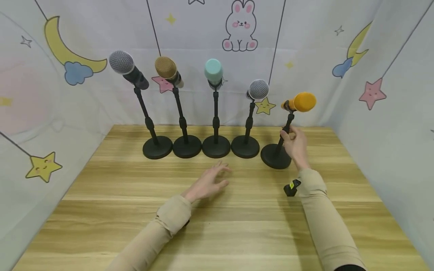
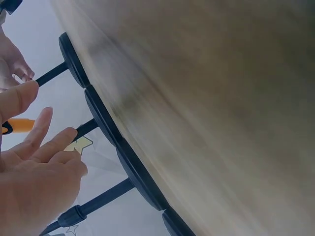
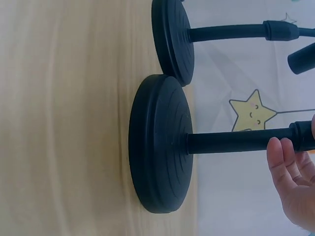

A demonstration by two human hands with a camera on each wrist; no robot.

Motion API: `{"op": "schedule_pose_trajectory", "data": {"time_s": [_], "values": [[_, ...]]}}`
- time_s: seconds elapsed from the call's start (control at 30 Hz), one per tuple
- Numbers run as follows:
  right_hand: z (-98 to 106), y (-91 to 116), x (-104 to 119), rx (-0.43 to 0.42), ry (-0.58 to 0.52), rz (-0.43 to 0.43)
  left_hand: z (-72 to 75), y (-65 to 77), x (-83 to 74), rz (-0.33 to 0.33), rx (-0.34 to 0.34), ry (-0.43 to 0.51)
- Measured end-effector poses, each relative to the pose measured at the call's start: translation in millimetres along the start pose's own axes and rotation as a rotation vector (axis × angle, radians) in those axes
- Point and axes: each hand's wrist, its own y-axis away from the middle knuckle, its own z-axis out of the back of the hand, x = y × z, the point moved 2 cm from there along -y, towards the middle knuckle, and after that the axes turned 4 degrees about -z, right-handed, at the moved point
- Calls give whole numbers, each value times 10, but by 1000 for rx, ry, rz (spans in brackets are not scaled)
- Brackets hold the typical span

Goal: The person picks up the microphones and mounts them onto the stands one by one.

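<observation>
At the right end of a row of desk microphone stands, my right hand (image 1: pixel 297 146) grips the black pole of the stand (image 3: pixel 236 142) that carries an orange microphone (image 1: pixel 305 101). Its thumb and fingers are around the pole's collar in the right wrist view. The round black base (image 1: pixel 275 157) sits slightly nearer to me than the others; whether it lies flat on the table I cannot tell. My left hand (image 1: pixel 207 183) hovers in front of the middle stands, fingers extended and holding nothing. In the left wrist view, its loosely spread fingers (image 2: pixel 54 147) appear before a pole.
Left of the held stand are stands with a silver-headed microphone (image 1: pixel 259 89), a mint microphone (image 1: pixel 213 70), a gold microphone (image 1: pixel 166 67) and a larger silver-headed microphone (image 1: pixel 122 62). A small black object (image 1: pixel 291 189) shows beside the right cuff. Printed curtain (image 1: pixel 190 30) encloses the wooden table (image 1: pixel 244 226).
</observation>
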Motion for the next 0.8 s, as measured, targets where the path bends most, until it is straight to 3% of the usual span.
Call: {"op": "schedule_pose_trajectory", "data": {"time_s": [0.47, 0.8], "values": [[-44, -219, 5, -15, 6, -24, 46, 29, -17, 26, 4, 5], [-93, -246, -4, -14, -2, -29, 54, 46, 10, 46, 26, 27]]}}
